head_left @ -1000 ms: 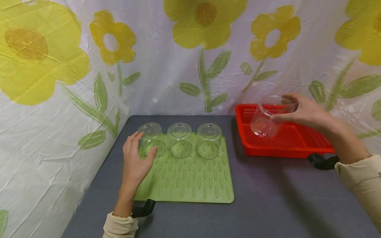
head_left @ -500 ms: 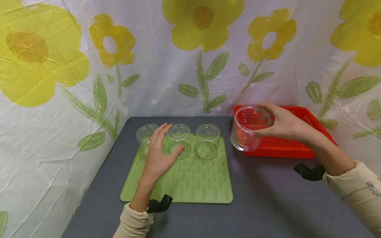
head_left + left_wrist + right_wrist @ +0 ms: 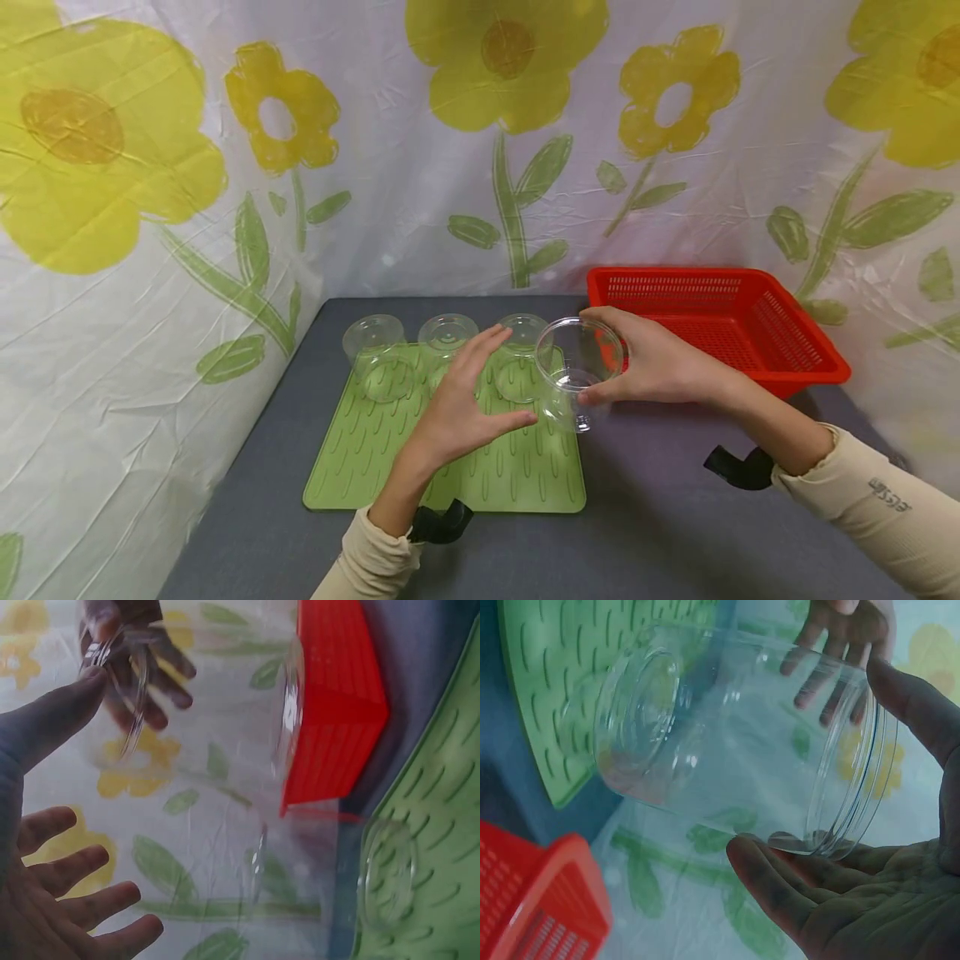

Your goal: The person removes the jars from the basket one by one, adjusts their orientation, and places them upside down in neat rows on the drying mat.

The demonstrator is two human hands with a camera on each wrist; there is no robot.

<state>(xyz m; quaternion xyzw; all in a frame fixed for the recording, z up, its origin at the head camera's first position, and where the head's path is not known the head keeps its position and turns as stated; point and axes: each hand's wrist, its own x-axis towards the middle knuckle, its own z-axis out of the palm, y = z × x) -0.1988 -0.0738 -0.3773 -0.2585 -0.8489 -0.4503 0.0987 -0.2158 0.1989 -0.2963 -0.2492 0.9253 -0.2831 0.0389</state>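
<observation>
My right hand (image 3: 603, 358) grips a clear plastic jar (image 3: 573, 371) by its rim, tilted, just above the right edge of the green ridged mat (image 3: 450, 467). The right wrist view shows the jar (image 3: 735, 742) between thumb and fingers, its base toward the mat (image 3: 562, 690). My left hand (image 3: 510, 375) hovers open with spread fingers just left of the jar, touching nothing. Three more clear jars stand upside down along the mat's back edge: left (image 3: 372, 354), middle (image 3: 447, 333), right (image 3: 517, 371). In the left wrist view my open fingers (image 3: 75, 900) face the held jar (image 3: 127, 690).
A red perforated basket (image 3: 795, 333) stands at the back right of the grey tabletop (image 3: 675, 517), also in the left wrist view (image 3: 330, 712). A flowered white curtain (image 3: 225, 208) walls the back and left. The mat's front half holds nothing.
My right hand carried the jar leftward from over the red basket to the mat's right edge. My left hand moved right, from beside the left jar toward the held one.
</observation>
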